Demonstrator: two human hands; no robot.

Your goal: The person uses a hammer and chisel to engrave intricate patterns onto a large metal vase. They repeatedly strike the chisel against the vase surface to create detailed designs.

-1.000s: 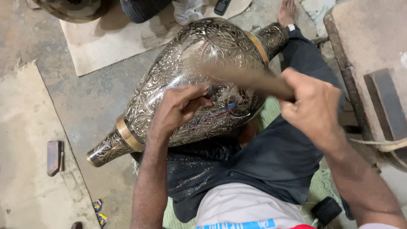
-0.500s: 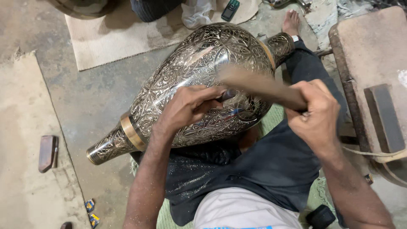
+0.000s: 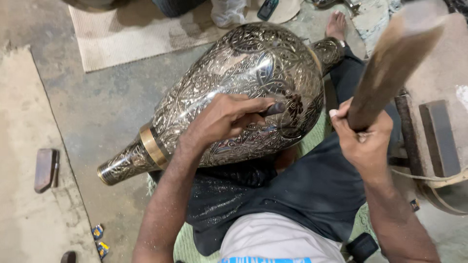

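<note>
We find the vase (image 3: 243, 92) engraved nearly all over; left hand (image 3: 222, 122) grips a chisel (image 3: 274, 109), right hand (image 3: 363, 141) clenches the raised mallet (image 3: 390, 68), seemingly finishing.

Your raised brown wooden mallet (image 3: 390, 63) is blurring with motion, and its head is running off the top edge, so its shape cannot be told. Your left hand (image 3: 222, 122) is covering most of the thin dark metal punch (image 3: 274, 109); only its end is showing, and its tip on the large engraved silver-and-brass metal vase (image 3: 234, 92) is hidden. Your dark-trousered lap (image 3: 302, 190) is hiding the vase's underside. The dark round metal object (image 3: 95, 4) at the top left corner is being cut off by the edge.
</note>
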